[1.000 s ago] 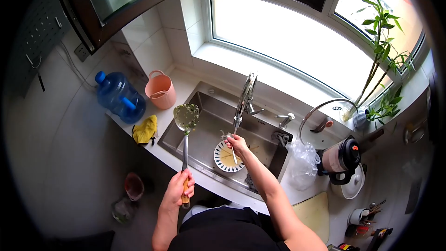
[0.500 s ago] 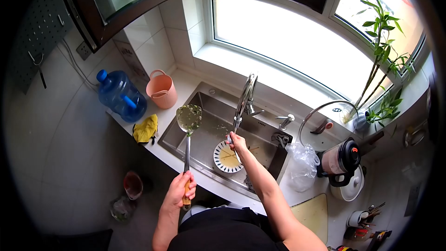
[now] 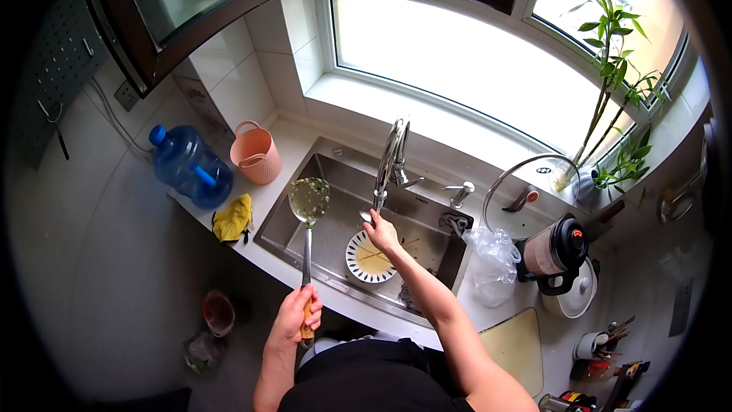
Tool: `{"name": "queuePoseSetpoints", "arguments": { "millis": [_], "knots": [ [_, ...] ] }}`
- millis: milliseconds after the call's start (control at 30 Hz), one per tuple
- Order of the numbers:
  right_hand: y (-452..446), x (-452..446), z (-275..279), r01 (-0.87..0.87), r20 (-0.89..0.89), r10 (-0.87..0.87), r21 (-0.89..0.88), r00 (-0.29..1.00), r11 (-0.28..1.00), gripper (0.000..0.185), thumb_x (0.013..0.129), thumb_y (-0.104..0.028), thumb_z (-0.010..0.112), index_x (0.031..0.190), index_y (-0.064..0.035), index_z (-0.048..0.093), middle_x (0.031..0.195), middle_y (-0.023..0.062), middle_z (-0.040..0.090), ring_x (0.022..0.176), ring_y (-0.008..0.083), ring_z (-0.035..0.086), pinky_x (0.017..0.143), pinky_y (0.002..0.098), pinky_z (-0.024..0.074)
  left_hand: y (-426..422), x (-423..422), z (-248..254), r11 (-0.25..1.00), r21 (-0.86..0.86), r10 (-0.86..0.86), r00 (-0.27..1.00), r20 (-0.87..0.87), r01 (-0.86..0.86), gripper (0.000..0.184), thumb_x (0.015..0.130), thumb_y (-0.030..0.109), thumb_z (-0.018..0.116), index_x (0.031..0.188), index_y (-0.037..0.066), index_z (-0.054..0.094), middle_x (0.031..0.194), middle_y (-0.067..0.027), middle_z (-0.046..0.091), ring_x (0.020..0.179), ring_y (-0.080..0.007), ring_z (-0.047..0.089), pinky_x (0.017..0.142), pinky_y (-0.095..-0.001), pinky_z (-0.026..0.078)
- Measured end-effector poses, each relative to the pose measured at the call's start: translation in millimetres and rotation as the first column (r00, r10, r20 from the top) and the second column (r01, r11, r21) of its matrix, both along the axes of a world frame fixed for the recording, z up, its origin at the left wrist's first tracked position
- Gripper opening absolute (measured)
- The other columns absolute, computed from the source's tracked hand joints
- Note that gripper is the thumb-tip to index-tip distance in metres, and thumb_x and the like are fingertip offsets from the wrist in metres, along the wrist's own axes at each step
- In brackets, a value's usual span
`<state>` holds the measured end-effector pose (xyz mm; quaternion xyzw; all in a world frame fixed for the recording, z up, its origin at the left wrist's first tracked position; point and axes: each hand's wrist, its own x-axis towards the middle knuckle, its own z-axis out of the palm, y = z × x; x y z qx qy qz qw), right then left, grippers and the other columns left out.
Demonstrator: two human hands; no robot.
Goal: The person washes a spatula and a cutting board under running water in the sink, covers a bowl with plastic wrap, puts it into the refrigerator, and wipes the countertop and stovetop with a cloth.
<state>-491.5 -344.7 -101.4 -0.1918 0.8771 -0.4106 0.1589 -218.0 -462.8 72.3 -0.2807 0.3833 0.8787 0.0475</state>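
My left hand [image 3: 299,314] is closed around the wooden handle of a metal spatula [image 3: 308,248]. The spatula's broad head points up over the sink's left side, with green bits stuck to it. Just below the spout of the faucet [image 3: 390,164], my right hand [image 3: 381,230] has its fingers closed on a small shiny metal piece [image 3: 367,216]. Whether this is a separate utensil or part of the faucet I cannot tell. Under that hand a patterned plate [image 3: 352,267] with yellowish liquid and chopsticks lies in the steel sink [image 3: 278,233].
Left of the sink are a pink basket [image 3: 257,159], a blue water jug [image 3: 191,168] and a yellow cloth [image 3: 232,219]. To the right are a plastic bag [image 3: 492,263], a blender-like appliance [image 3: 553,252], a white lidded pot [image 3: 579,290] and a cutting board [image 3: 515,351].
My right hand has risen slightly toward the faucet spout and moved a little left. My left hand still holds the spatula in nearly the same place. The whole view has shifted slightly.
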Motion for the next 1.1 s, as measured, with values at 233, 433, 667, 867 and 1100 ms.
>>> {"name": "queuePoseSetpoints", "arguments": {
  "millis": [233, 433, 667, 867, 1100],
  "knots": [
    [36.0, 4.7, 18.3, 0.000, -0.253, -0.021, -0.084, 0.967, 0.996, 0.039, 0.083, -0.014, 0.063, 0.121, -0.0103, 0.059, 0.089, 0.0157, 0.065, 0.081, 0.0308, 0.065, 0.074, 0.0399, 0.0509, -1.5, -2.5, -5.7, 0.999, -0.002, -0.033, 0.998, 0.049, 0.033, 0.026, 0.100, 0.033, 0.045, 0.090, 0.010, 0.046, 0.068, -0.0020, 0.046, 0.041, -0.0076, 0.039, 0.039, -0.0228, 0.038],
    [72.6, -16.5, 26.9, -0.022, -0.469, -0.017, -0.078, 0.883, 0.997, 0.016, 0.081, -0.008, 0.063, 0.097, -0.0052, 0.066, 0.090, 0.0120, 0.062, 0.090, 0.0300, 0.059, 0.079, 0.0387, 0.0497, 0.2, -8.4, -8.5, 0.999, -0.020, -0.032, 0.996, 0.084, 0.034, 0.025, 0.101, 0.032, 0.045, 0.089, 0.010, 0.046, 0.068, -0.0016, 0.046, 0.041, -0.0076, 0.039, 0.039, -0.0226, 0.038],
    [77.1, -130.7, 39.4, -0.065, -0.660, 0.167, 0.177, 0.732, 0.982, 0.004, 0.081, -0.007, 0.056, 0.083, -0.0027, 0.057, 0.092, 0.0144, 0.054, 0.090, 0.0332, 0.052, 0.078, 0.0420, 0.0455, 2.4, -10.5, -8.3, 0.996, -0.091, -0.012, 0.989, 0.144, 0.025, 0.025, 0.100, 0.031, 0.046, 0.089, 0.009, 0.048, 0.067, -0.0017, 0.046, 0.042, -0.0078, 0.039, 0.039, -0.0228, 0.037],
    [62.8, -110.7, 67.1, -0.003, -0.373, 0.052, 0.131, 0.926, 0.991, 0.016, 0.090, -0.023, 0.054, 0.090, -0.0079, 0.058, 0.084, 0.0159, 0.061, 0.083, 0.0385, 0.060, 0.070, 0.0473, 0.0486, 7.0, -11.9, -11.4, 0.995, -0.093, -0.006, 0.983, 0.182, 0.024, 0.025, 0.100, 0.031, 0.046, 0.090, 0.008, 0.046, 0.065, -0.0020, 0.046, 0.041, -0.0079, 0.039, 0.039, -0.0230, 0.037],
    [94.1, -23.8, 63.1, -0.274, 0.262, 0.317, -0.188, 0.911, 0.943, 0.025, 0.089, -0.025, 0.060, 0.101, -0.0035, 0.066, 0.086, 0.0121, 0.070, 0.074, 0.0276, 0.067, 0.066, 0.0388, 0.0521, -16.3, -10.5, -17.3, 0.993, -0.066, -0.084, 0.979, 0.185, 0.098, 0.025, 0.100, 0.031, 0.047, 0.090, 0.008, 0.047, 0.065, -0.0018, 0.045, 0.042, -0.0087, 0.039, 0.039, -0.0240, 0.038]
  ]
}}
